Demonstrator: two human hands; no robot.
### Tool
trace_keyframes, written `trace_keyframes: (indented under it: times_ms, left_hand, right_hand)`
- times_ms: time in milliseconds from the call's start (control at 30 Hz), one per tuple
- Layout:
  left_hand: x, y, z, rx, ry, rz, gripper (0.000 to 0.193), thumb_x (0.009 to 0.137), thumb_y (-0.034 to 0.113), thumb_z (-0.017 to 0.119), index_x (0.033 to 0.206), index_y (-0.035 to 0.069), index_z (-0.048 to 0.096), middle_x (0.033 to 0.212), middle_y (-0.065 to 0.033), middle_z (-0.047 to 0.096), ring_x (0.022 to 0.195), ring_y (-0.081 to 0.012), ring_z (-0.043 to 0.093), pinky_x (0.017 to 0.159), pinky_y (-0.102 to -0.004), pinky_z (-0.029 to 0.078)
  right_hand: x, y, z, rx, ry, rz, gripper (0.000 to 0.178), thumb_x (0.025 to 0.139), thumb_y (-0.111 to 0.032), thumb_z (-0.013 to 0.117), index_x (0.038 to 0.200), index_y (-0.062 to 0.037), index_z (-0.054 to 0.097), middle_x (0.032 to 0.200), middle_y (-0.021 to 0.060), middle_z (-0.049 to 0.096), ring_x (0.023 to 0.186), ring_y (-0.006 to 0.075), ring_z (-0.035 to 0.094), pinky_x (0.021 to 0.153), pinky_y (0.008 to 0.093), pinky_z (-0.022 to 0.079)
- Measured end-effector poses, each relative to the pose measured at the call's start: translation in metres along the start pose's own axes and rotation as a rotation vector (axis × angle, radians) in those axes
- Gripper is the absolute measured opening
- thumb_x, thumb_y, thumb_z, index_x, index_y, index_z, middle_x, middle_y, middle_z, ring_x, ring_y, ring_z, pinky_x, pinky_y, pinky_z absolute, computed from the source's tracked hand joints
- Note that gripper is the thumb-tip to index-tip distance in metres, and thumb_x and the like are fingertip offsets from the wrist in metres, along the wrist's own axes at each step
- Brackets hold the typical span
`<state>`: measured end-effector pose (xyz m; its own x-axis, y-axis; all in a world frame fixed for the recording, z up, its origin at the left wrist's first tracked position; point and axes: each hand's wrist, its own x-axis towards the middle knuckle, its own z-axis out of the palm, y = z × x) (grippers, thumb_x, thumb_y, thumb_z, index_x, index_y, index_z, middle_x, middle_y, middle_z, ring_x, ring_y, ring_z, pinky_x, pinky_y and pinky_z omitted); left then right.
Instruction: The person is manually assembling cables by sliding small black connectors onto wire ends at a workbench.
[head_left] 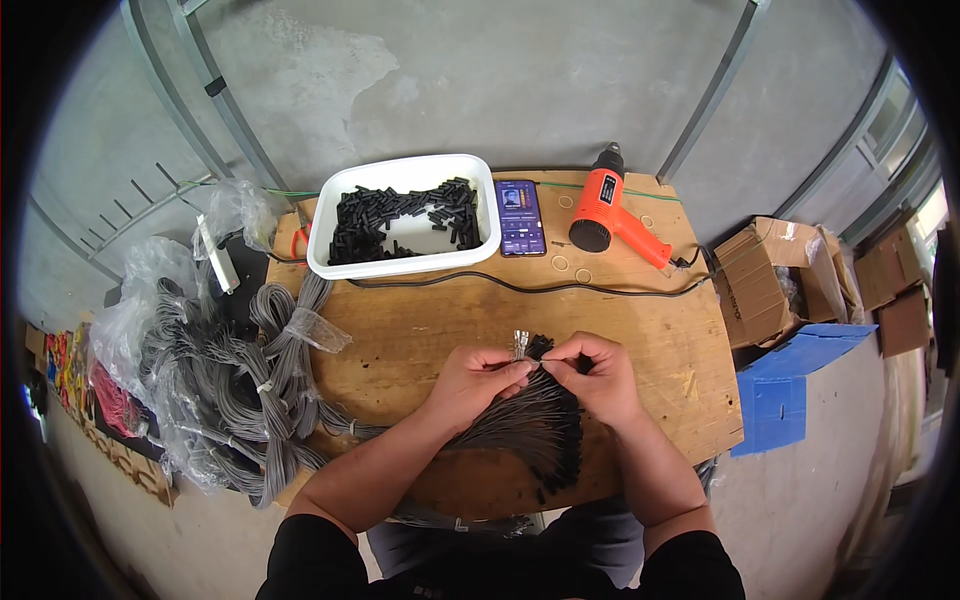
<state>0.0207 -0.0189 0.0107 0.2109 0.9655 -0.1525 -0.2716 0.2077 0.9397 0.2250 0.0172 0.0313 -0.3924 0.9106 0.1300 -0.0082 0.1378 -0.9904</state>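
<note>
Over the near middle of the wooden table, my left hand (485, 378) pinches a grey wire between thumb and fingers. My right hand (598, 380) meets it fingertip to fingertip, closed on the same wire; any small piece between the fingertips is too small to make out. Below both hands a bundle of grey wires (515, 420) fans out, many of them ending in black sleeves (568, 440). Some bare, silvery wire ends (521, 342) stick up just beyond my left fingers.
A white tub (325, 255) of short black tubes stands at the back, beside a phone (520, 218) and an orange heat gun (605, 205). Its black cord (520, 288) crosses the table. Coiled grey wire bundles (270, 400) crowd the left. Cardboard boxes (750, 280) stand at right.
</note>
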Motion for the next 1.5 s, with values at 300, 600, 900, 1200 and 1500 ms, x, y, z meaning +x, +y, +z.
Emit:
trace_keyframes:
  times_ms: [300, 600, 900, 1200, 1500]
  left_hand:
    - [0.001, -0.002, -0.001, 0.156, 0.037, 0.12, 0.014, 0.091, 0.007, 0.07, 0.102, -0.002, 0.072, 0.079, 0.001, 0.067, 0.07, -0.0032, 0.058, 0.063, -0.0192, 0.047]
    - [0.002, -0.003, -0.001, 0.101, 0.066, 0.079, 0.012, 0.091, 0.006, 0.069, 0.097, -0.004, 0.071, 0.077, 0.0006, 0.065, 0.069, -0.0039, 0.057, 0.063, -0.0195, 0.046]
    - [0.003, 0.0, -0.003, 0.001, 0.081, 0.05, 0.014, 0.091, 0.006, 0.069, 0.098, -0.005, 0.069, 0.08, -0.002, 0.066, 0.069, -0.0059, 0.057, 0.063, -0.0207, 0.046]
    - [0.003, 0.0, -0.004, 0.026, 0.102, 0.071, 0.012, 0.091, 0.007, 0.069, 0.096, -0.005, 0.069, 0.079, -0.0024, 0.066, 0.069, -0.0062, 0.056, 0.063, -0.0216, 0.046]
    - [0.002, 0.002, -0.004, 0.02, 0.093, 0.06, 0.012, 0.091, 0.008, 0.069, 0.095, -0.004, 0.069, 0.08, -0.0015, 0.065, 0.07, -0.0061, 0.056, 0.064, -0.0215, 0.046]
  right_hand:
    - [0.009, 0.005, -0.014, 0.713, -0.043, 0.297, 0.014, 0.091, 0.003, 0.061, 0.104, 0.0005, 0.063, 0.083, 0.0015, 0.062, 0.066, 0.0075, 0.052, 0.06, 0.0194, 0.042]
    - [0.022, 0.015, -0.022, 0.908, 0.271, 0.43, 0.015, 0.097, 0.002, 0.048, 0.108, 0.0023, 0.057, 0.103, 0.0134, 0.062, 0.08, 0.016, 0.058, 0.065, 0.0217, 0.048]
    - [0.016, 0.009, -0.021, 0.655, 0.115, 0.349, 0.018, 0.103, -0.01, 0.046, 0.116, -0.0044, 0.056, 0.081, 0.0092, 0.064, 0.055, 0.0103, 0.047, 0.048, 0.0214, 0.032]
    - [0.019, 0.006, -0.027, 0.76, 0.004, 0.442, 0.018, 0.101, -0.015, 0.047, 0.111, -0.0039, 0.056, 0.075, 0.0094, 0.062, 0.051, 0.0108, 0.041, 0.046, 0.0217, 0.03]
    - [0.018, 0.006, -0.019, 0.681, 0.042, 0.371, 0.018, 0.102, -0.017, 0.05, 0.111, -0.0025, 0.054, 0.083, 0.0145, 0.067, 0.049, 0.0091, 0.038, 0.044, 0.0207, 0.03]
